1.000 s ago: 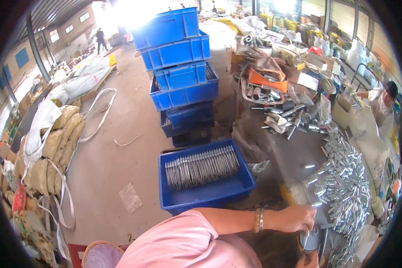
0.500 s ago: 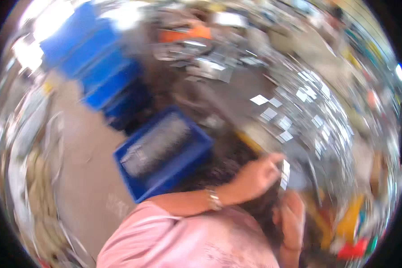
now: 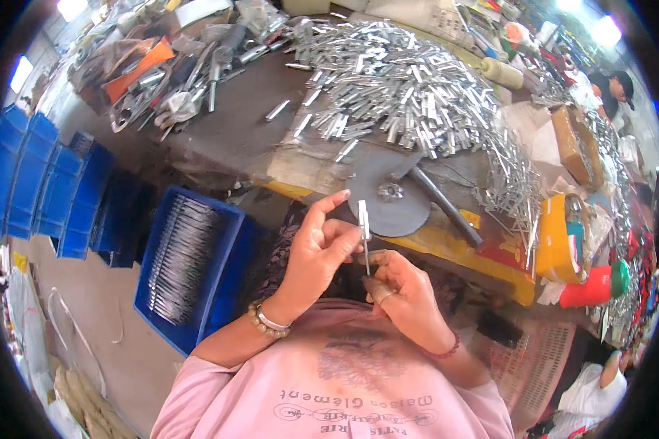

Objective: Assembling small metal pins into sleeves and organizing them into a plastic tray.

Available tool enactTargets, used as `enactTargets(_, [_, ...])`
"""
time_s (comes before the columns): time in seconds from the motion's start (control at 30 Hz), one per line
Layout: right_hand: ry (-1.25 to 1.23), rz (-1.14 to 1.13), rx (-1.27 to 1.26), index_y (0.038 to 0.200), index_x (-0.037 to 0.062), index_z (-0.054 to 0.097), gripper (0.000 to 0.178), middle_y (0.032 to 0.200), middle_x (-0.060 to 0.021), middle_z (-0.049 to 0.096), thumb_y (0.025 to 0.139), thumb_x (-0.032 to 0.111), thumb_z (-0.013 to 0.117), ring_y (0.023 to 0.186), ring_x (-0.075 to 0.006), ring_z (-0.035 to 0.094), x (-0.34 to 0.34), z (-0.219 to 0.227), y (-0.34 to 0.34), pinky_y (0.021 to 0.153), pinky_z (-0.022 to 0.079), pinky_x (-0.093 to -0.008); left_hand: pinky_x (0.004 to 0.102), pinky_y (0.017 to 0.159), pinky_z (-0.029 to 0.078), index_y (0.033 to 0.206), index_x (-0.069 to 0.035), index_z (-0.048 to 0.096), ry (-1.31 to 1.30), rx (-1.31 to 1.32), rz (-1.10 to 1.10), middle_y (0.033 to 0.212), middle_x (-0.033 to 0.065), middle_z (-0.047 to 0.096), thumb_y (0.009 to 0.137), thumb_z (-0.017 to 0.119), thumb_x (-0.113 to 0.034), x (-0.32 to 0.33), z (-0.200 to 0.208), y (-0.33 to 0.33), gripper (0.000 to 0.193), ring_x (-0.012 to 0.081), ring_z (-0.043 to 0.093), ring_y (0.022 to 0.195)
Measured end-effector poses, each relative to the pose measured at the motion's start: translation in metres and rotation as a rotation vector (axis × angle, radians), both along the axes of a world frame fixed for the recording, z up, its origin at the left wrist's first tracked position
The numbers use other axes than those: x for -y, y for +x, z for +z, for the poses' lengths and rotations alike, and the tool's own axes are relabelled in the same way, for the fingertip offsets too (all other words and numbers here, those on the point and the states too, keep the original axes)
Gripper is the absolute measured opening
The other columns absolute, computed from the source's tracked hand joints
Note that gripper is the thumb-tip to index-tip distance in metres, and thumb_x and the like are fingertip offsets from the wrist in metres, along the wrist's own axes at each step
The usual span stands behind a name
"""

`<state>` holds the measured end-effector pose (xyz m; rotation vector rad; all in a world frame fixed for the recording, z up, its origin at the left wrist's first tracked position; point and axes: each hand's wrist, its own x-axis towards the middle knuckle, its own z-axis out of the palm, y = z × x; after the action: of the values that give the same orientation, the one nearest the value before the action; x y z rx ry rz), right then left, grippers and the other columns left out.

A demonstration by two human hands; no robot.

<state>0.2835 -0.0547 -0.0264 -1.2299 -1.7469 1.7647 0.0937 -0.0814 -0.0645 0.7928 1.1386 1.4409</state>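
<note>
While a slim metal piece [image 3: 364, 214] is held upright near the grey disc [image 3: 411, 212], the left hand [image 3: 316, 247] pinches its middle and the right hand [image 3: 408, 294] closes on its lower end. The stacked blue crates [image 3: 55, 189], central in view a second ago, now stand far left.

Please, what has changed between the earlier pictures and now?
The view turned right, so the blue box of rods slid left in it. The left hand and right hand now meet at a thin metal piece. Rods remain inside; the metal heap remains on the table.
</note>
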Motion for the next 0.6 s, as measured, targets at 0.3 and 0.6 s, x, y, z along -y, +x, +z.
enactTargets(0.3, [0.311,-0.161,0.063,0.143,0.0017,0.065,0.04,0.097,-0.0059,0.07,0.103,-0.004,0.064,0.072,-0.0118,0.067,-0.012,-0.008,0.013,0.064,0.057,-0.0252,0.0268,0.078,0.054,0.151,-0.007,0.051,0.004,-0.045,0.159,0.105,0.004,0.073,0.101,0.078,-0.013,0.04,-0.009,-0.069,0.057,0.0096,0.066,0.092])
enactTargets(0.6, [0.339,-0.348,0.049,0.144,0.0075,0.068,0.034,0.091,-0.0014,0.061,0.111,0.013,0.062,0.063,-0.0044,0.053,-0.048,-0.02,0.015,0.054,0.045,-0.02,0.0317,0.071,0.058,0.129,-0.002,0.071,-0.614,-0.643,0.93,0.098,0.0098,0.079,0.093,0.078,-0.011,0.241,-0.102,-0.282,0.038,0.0157,0.074,0.082])
